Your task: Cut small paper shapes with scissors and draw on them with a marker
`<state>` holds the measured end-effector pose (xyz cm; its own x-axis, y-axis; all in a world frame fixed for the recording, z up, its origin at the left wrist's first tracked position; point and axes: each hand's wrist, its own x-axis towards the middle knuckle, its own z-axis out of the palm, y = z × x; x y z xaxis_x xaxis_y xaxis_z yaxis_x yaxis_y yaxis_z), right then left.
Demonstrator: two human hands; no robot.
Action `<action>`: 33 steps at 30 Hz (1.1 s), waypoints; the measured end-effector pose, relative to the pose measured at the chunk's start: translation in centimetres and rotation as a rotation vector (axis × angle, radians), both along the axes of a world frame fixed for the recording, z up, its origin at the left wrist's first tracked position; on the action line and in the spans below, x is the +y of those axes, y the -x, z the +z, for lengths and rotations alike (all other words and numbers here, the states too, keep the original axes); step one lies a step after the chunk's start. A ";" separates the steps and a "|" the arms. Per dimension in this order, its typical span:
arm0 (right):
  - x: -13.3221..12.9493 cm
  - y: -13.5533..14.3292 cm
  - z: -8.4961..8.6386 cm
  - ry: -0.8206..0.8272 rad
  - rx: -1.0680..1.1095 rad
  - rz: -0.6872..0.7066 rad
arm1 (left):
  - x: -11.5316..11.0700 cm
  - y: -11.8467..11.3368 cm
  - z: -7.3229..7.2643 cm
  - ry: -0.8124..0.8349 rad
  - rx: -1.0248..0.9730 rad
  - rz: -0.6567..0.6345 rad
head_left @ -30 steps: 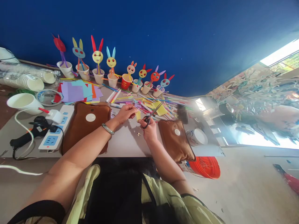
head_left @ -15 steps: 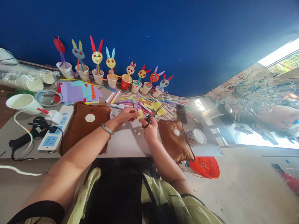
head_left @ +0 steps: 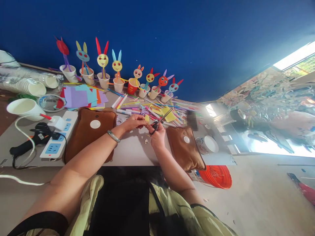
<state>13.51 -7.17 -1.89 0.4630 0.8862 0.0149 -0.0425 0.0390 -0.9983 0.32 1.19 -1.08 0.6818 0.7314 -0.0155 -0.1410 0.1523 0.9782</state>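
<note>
Between the fingertips of my left hand point(head_left: 136, 122) is a small piece of yellow paper point(head_left: 147, 118), pinched near its lower edge. My right hand point(head_left: 157, 134) is closed around the black handles of a pair of scissors point(head_left: 155, 126), whose blades point up and to the right, away from the paper. The right fingertips come close to the paper's lower side; whether they touch it I cannot tell. Small paper scraps point(head_left: 146, 141) lie on the table just below both hands. A larger yellow sheet point(head_left: 168, 114) rests behind the scissor blades.
Paper cups with rabbit-faced figures point(head_left: 102, 61) line the blue wall. Markers point(head_left: 123, 111) and coloured paper point(head_left: 76, 97) lie before them. Brown cushion-like pouches point(head_left: 91, 141) flank my arms. A power strip point(head_left: 59, 137) and glue gun point(head_left: 29, 141) sit left; an orange bucket point(head_left: 219, 177) stands right, below table level.
The yellow paper has turned slightly and sits lower between my fingers. My hands have drawn a little closer together, and the scissors stay in my right hand.
</note>
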 end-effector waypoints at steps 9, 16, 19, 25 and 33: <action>-0.1 0.0 0.2 0.014 -0.026 0.005 | 0.0 -0.2 -0.2 0.043 0.030 0.030; -0.5 -0.3 0.3 0.052 -0.021 0.023 | 0.5 0.1 -0.1 0.015 0.020 0.109; -0.4 -0.7 0.4 0.020 -0.018 0.006 | 0.6 0.2 -0.3 -0.050 0.067 0.072; 0.2 -1.2 1.1 0.011 -0.030 0.031 | 0.5 0.1 -0.3 -0.159 0.142 -0.002; 0.8 -1.0 1.6 -0.023 -0.002 0.028 | 0.5 0.2 -0.5 -0.136 0.103 -0.073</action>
<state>14.55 -6.35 -0.26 0.4378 0.8983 0.0361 -0.0420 0.0605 -0.9973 0.14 1.73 -1.62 0.7332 0.6799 0.0076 -0.0325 0.0239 0.9992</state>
